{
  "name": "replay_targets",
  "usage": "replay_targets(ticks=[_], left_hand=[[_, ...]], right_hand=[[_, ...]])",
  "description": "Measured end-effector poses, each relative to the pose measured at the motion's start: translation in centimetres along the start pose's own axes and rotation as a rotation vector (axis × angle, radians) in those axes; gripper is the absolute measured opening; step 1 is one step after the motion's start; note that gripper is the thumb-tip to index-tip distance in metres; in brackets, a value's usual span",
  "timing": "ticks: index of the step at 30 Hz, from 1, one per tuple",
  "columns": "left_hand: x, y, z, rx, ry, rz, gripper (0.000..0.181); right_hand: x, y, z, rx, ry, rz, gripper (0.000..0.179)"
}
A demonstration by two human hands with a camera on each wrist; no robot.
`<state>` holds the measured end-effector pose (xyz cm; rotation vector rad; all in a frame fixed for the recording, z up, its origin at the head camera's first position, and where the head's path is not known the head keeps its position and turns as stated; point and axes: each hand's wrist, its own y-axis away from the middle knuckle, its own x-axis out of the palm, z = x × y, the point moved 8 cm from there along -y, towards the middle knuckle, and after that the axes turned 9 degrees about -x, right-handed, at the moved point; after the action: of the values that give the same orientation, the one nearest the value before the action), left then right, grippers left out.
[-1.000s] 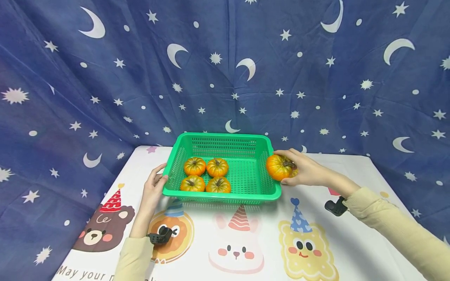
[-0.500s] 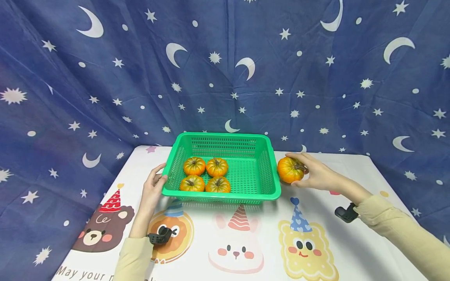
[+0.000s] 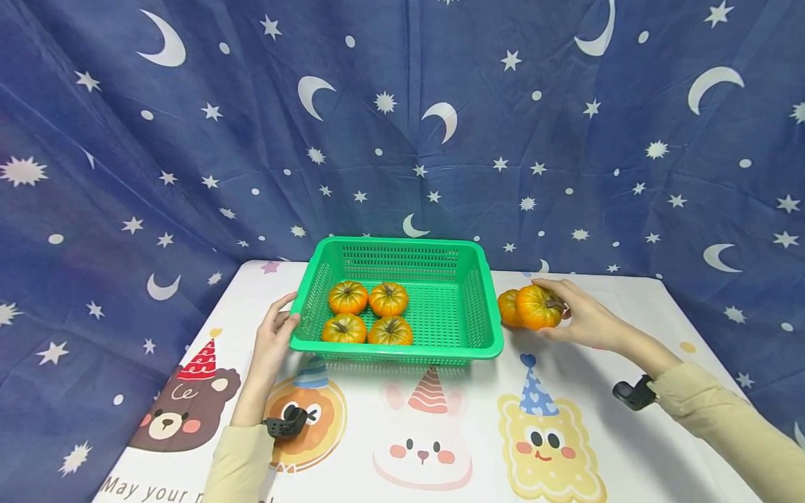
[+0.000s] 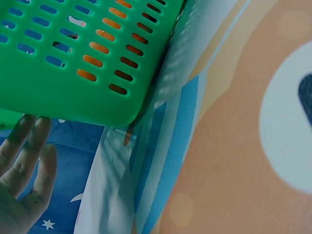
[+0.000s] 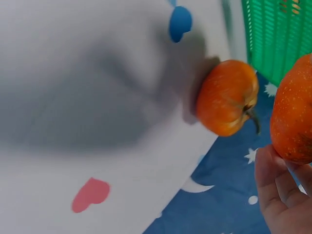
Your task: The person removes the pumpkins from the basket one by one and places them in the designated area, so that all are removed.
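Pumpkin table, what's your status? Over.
Left hand at rim of green basket. Right hand gripping one pumpkin. Four pumpkins inside. Possible obstacle: another pumpkin on the table beside the basket.

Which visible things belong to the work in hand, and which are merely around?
Probably part of the work:
green basket
four pumpkins inside
pumpkin beside the basket
held pumpkin
left hand
right hand

Probably merely around:
printed tablecloth
starry blue curtain
black wrist devices
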<state>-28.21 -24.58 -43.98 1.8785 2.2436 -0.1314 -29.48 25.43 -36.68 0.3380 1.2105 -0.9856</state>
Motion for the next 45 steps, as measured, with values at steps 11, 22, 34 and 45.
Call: replay_targets(ticks=[11, 22, 34, 45], left_hand=[[0.1, 0.0, 0.0, -0.009, -0.006, 0.000, 0.044], [0.0, 0.1, 0.0, -0.009, -0.008, -0.001, 0.044], [0.0, 0.1, -0.1, -0.010, -0.013, -0.008, 0.044], [0.0, 0.1, -0.2, 0.013, -0.008, -0.005, 0.045]], right_hand=[[0.2, 2.0, -3.1, 0.098, 0.024, -0.015, 0.087], [0.7, 2.6, -5.5, 0.188, 0.026, 0.001, 0.089], [1.3, 3.1, -7.8, 0.309, 0.035, 0.017, 0.088], [2.1, 3.1, -9.3, 0.356, 0.050, 0.042, 0.090]])
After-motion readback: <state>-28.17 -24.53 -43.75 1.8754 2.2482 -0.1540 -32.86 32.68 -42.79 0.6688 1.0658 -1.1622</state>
